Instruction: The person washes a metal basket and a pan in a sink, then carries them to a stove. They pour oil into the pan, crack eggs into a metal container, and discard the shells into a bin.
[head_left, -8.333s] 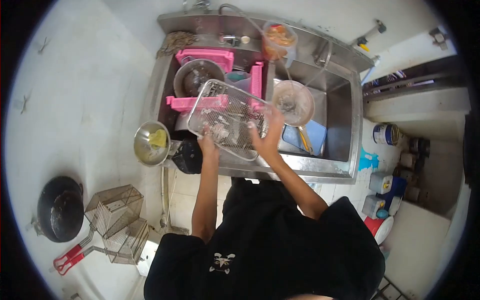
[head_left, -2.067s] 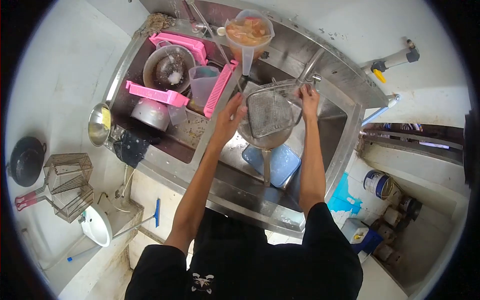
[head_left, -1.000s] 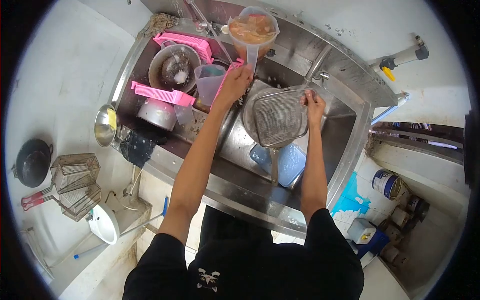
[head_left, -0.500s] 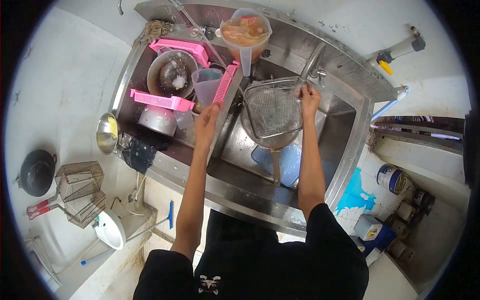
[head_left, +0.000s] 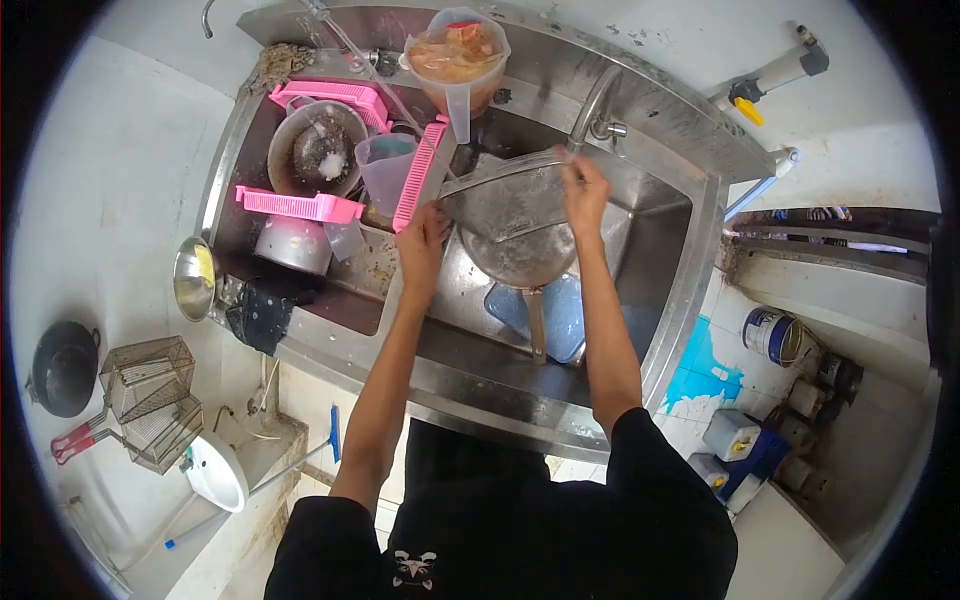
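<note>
over sink (head_left: pixel 500 390) | wire basket (head_left: pixel 515 200), edge in right grip (head_left: pixel 585 195) | left grip (head_left: pixel 422 237) beside, hold unclear

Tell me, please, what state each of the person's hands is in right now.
Left hand: fingers curled beside the mesh basket's left end; whether it grips cannot be told.
Right hand: closed, holding the mesh basket's rim.

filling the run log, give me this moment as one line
right hand: gripping mesh tray | left hand: by tray's left end, contact unclear | tray: blurred, above pan | pan: in right basin
</note>
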